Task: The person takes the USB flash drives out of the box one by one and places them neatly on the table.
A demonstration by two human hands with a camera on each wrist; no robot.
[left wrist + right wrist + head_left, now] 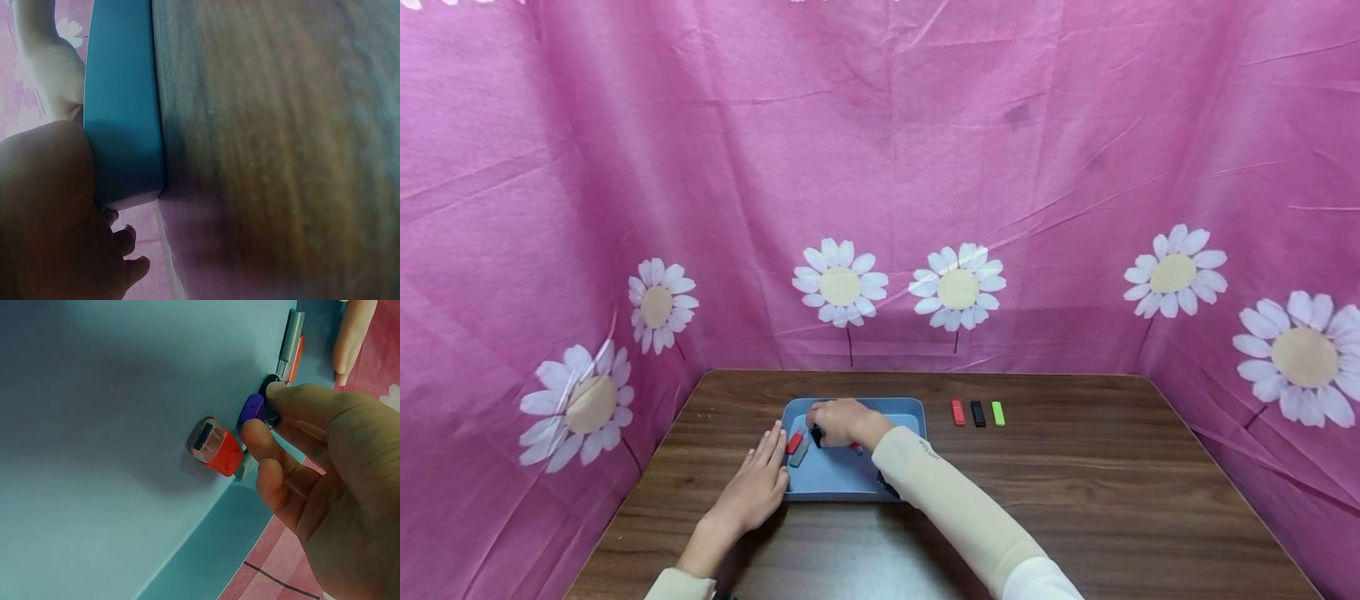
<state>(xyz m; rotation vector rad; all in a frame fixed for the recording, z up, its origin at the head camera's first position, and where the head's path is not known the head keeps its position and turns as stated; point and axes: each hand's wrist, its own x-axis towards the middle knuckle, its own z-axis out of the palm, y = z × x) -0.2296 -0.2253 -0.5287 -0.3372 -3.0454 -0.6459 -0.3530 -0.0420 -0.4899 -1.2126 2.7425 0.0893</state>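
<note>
A blue tray (838, 490) lies on the table, holding several small sticks that look like USB flash drives. My right hand (842, 422) reaches into it, and its fingertips pinch a black USB stick (270, 419) at the tray's far left part. Against the fingers lies a purple stick (252, 408). Nearer the wrist camera is a red stick with a clear cap (224, 456), partly over a greyish one. A red stick (794, 442) and a grey stick (800, 453) lie near the left wall. My left hand (752, 490) rests with straight fingers along the tray's left side.
Right of the tray, a red stick (958, 412), a black stick (977, 413) and a green stick (997, 413) lie in a row on the wooden table (1075, 500). Pink flowered cloth (887, 167) hangs behind and at both sides.
</note>
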